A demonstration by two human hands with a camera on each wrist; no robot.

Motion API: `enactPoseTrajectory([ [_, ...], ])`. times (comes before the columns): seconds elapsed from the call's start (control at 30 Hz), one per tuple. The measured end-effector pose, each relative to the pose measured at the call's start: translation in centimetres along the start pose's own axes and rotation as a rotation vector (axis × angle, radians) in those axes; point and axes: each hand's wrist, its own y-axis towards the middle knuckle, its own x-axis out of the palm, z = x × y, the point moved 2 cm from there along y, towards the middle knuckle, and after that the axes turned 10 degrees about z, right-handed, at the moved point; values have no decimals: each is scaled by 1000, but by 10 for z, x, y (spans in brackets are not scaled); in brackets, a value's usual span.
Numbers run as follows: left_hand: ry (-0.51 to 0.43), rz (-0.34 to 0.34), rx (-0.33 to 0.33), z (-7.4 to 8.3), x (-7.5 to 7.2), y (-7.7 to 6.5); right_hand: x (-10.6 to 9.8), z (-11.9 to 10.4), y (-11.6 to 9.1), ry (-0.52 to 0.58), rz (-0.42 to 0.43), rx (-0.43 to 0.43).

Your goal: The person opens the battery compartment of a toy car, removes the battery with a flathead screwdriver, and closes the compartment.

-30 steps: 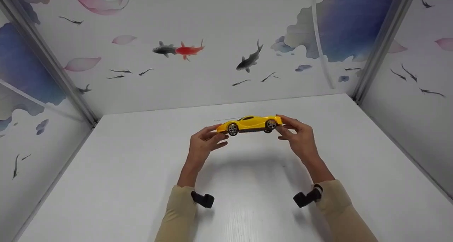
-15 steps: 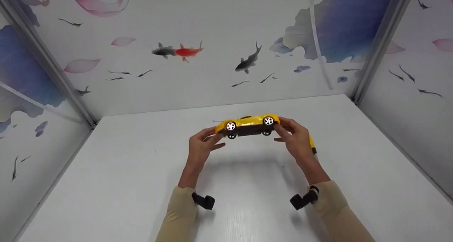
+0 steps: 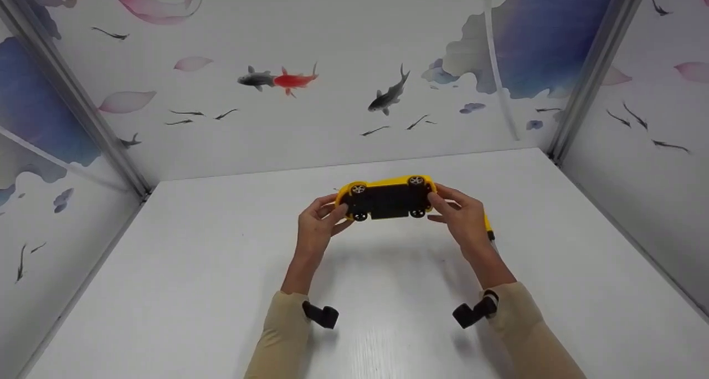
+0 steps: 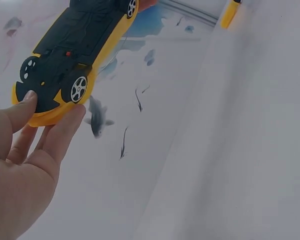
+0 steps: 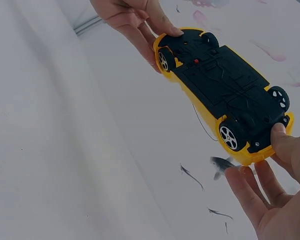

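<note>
A yellow toy car [image 3: 386,199] is held above the table by both hands, its black underside turned toward the head camera. My left hand [image 3: 317,224] pinches one end, thumb on the black base and fingers against the yellow body. At the other end, my right hand [image 3: 461,215] grips the car the same way, thumb on the base near a wheel. Screws and a small red part show on the underside of the car [image 5: 225,82] in the right wrist view. A thin dark wire [image 5: 202,125] trails from its side.
Behind the right hand, partly hidden, lies a screwdriver [image 3: 488,224] with a yellow and black handle and a metal shaft. The white table [image 3: 183,290] is bounded by a back wall [image 3: 332,135] and side walls printed with fish and petals.
The toy car has been rolled in both hands, from side view with wheels down to underside facing the head camera. The right hand shifted slightly left, and the screwdriver came into view.
</note>
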Motion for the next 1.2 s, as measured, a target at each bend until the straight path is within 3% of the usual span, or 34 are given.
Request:
enactPoseTrajectory([
  [0.27,-15,2,-15,6,-1,0,1,0,0,-22,-19,13],
  [0.57,-35,-5,-17,21,1,-12,0,-1,0,19,-25,2],
  [0.8,-39,18,16,1,-2,0,1,-4,-1,50,-33,25],
  [0.97,-27,11,24,1,-4,0,3,-5,0,69,-33,59],
  [1.2,-31,-19,6,2,-4,-2,1,0,2,37,-129,86],
])
